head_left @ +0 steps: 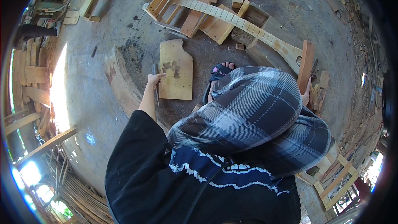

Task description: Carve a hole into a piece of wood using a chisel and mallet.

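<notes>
My left hand (pixel 154 80) reaches out to the left with its fingers closed round a slim chisel-like tool (pixel 156 69); its exact kind is hard to make out. The forefinger stretches onto a pale plywood board (pixel 179 88), which has a curved notch at its upper right and a dark stain. On the other side, my right hand (pixel 306 96) grips the lower end of a reddish wooden block (pixel 306 61) that stands up beyond my knee. The knee hides part of this hand. A long, pale slotted wooden strip (pixel 240 23) runs up to the block.
A rough plank (pixel 124 85) lies left of the board. Wooden frames and offcuts (pixel 207 20) are piled ahead. My sandalled foot (pixel 219 71) rests beside the board. A wooden frame (pixel 338 182) stands behind right. A person's leg (pixel 39 31) shows at far left.
</notes>
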Tool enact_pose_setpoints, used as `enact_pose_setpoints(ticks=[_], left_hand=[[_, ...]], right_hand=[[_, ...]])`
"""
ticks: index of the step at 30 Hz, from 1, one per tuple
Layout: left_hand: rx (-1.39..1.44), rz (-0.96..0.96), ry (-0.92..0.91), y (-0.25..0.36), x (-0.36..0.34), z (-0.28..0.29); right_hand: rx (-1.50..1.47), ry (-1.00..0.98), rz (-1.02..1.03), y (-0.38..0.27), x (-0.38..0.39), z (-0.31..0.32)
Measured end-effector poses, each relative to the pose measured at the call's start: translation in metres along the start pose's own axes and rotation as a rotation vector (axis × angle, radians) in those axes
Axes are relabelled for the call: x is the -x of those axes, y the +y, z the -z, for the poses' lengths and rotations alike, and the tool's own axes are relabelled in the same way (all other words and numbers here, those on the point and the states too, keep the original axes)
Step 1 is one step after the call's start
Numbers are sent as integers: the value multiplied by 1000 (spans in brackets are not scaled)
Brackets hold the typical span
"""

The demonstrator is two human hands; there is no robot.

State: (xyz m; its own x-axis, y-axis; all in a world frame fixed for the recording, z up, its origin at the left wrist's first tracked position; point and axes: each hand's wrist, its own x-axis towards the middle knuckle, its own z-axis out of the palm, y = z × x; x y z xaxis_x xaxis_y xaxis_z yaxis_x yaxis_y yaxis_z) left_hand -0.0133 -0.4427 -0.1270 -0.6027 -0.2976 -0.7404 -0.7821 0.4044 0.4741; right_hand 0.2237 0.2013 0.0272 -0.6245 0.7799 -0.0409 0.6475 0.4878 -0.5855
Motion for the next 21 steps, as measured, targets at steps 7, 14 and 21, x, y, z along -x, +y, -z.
enact_pose_setpoints(ticks=[7,14,21], left_hand=[[-70,-56,-73,-1,24,-6],[336,-78,-209,8,77,1],[195,-285,-139,27,128,4]], right_hand=[[83,44,-72,-12,-3,-2],[84,120,363,-84,-20,6],[-21,-634,911,-187,-102,-94]])
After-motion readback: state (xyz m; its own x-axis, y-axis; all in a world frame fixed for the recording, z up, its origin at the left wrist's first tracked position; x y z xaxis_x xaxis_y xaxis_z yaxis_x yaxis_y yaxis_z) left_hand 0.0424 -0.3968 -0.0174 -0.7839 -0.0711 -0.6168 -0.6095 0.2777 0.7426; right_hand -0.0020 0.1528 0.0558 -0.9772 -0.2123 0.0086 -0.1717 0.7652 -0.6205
